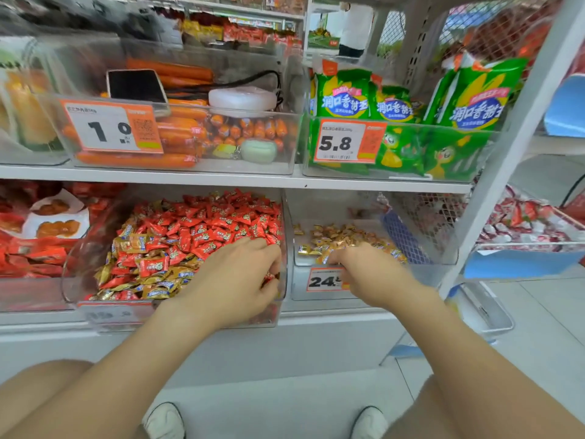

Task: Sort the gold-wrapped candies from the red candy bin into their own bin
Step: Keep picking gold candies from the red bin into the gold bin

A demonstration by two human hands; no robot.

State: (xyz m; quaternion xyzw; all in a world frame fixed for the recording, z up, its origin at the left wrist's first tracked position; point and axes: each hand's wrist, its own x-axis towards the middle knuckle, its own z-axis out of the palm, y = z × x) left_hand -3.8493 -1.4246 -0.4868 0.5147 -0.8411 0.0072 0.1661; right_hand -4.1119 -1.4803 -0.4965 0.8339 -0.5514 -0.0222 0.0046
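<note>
The clear red candy bin [69,280] on the lower shelf holds a heap of red candies [221,217], with gold-wrapped candies [139,242] mixed in along its left and front. My left hand [234,277] is in the bin's right front corner, and its fingers curl round a few candies by the wall. The neighbouring clear gold candy bin [299,288] holds a thin layer of gold candies [343,236]. My right hand [364,267] reaches over its front edge and pinches gold candies at the fingertips, which are blurred.
A shelf board [221,179] hangs close above both bins and carries clear boxes of orange sausages [177,134] and green snack bags [345,99]. A white upright post [493,172] stands to the right. A price tag [324,280] is on the gold bin's front. My knees and shoes are below.
</note>
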